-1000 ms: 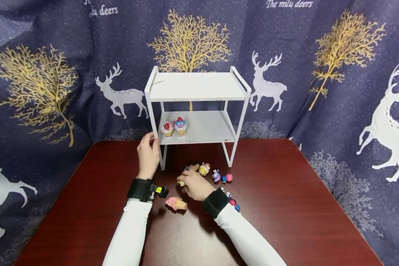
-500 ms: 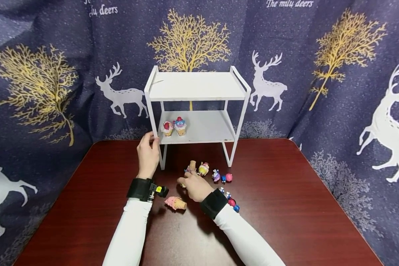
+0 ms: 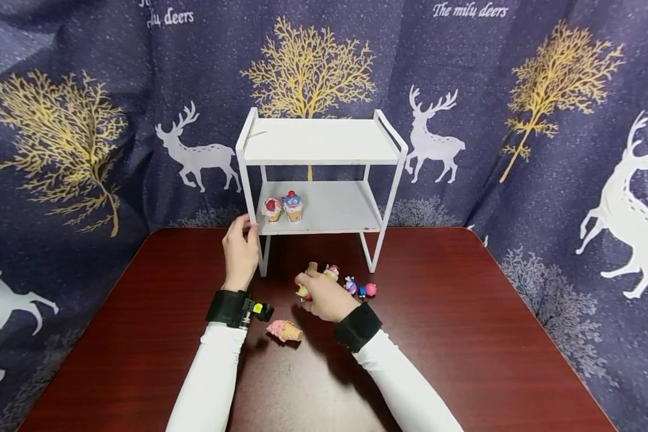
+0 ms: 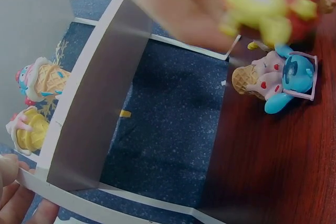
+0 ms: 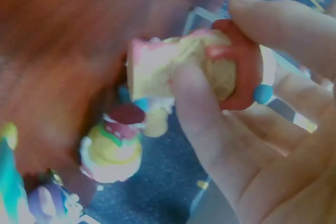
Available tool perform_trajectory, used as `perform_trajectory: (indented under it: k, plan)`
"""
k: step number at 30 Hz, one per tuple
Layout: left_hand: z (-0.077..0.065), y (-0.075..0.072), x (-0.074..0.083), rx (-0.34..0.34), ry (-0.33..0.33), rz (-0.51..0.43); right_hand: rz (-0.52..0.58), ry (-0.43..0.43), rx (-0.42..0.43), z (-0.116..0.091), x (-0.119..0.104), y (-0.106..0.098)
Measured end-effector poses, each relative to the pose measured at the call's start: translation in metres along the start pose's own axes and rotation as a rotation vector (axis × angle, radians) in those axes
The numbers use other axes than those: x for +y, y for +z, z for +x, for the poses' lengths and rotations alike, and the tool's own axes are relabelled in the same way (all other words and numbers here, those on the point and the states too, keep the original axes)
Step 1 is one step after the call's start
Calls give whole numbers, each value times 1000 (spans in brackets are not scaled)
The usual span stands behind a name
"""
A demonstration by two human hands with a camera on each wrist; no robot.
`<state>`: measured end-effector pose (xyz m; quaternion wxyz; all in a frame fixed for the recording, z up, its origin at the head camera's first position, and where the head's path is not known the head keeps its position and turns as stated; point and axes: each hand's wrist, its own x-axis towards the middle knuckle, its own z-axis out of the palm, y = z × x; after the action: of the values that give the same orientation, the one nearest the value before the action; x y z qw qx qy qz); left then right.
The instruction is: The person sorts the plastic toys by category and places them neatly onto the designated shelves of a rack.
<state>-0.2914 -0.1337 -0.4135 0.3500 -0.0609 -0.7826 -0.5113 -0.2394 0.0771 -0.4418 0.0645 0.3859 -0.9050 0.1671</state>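
Note:
In the head view my left hand (image 3: 240, 255) grips the left front post of a white two-tier shelf (image 3: 318, 142). The left wrist view shows its fingers (image 4: 18, 203) around the frame at lower left. My right hand (image 3: 329, 297) pinches a small yellow-and-red toy figurine (image 5: 152, 72) with a cone-like part, raised off the table in front of the shelf. Seen from the left wrist, this figurine is blurred. Two ice-cream cone toys stand upright on the lower tier: one with a red top (image 3: 272, 209), one with a blue face (image 3: 293, 207).
A pink ice-cream cone toy (image 3: 284, 330) lies on the dark red table (image 3: 464, 330). A blue figure on a cone (image 4: 291, 72) lies beyond my right hand. Purple (image 3: 351, 285) and pink (image 3: 371, 290) toys lie to the right. A patterned curtain (image 3: 194, 60) hangs behind.
My right hand has lifted the yellow-and-red figurine from the table and shifted slightly right, its forearm now covering toys seen near it earlier. My left hand stays on the shelf post.

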Motion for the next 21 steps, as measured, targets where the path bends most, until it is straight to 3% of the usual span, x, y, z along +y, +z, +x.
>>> perform_trajectory:
  k: [11, 16, 21]
  plan:
    - [0, -1, -1, -1, 2, -2, 161, 70, 380, 2, 5, -42]
    - [0, -1, -1, -9, -5, -10, 135, 53, 484, 9, 10, -68]
    - [-1, -2, -2, -7, 1, -10, 133, 57, 523, 22, 17, -87]
